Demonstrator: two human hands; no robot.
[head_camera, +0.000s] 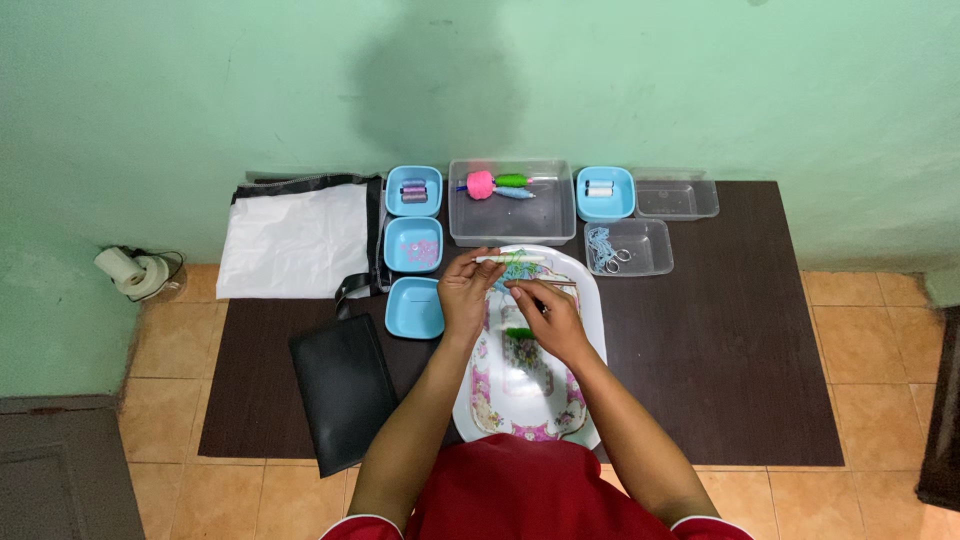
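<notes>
My left hand (466, 292) pinches a thin white stick (512, 259) that lies crosswise over the top of a flowered white tray (592, 318). A tangle of light blue-green thread (515, 267) hangs around that stick. My right hand (548, 318) grips a second thin stick (556, 283), its tip in the thread just below the first. Both hands meet above the tray's upper half. A small green bit (519, 333) lies on the tray under my right hand.
On the dark low table (720, 340): three blue dishes at the left (414, 190) (412, 244) (414, 308), a clear tub (512, 215) with a pink ball, another blue dish (605, 192), two clear boxes (678, 199) (630, 248), a white bag (295, 240), a black pouch (343, 390).
</notes>
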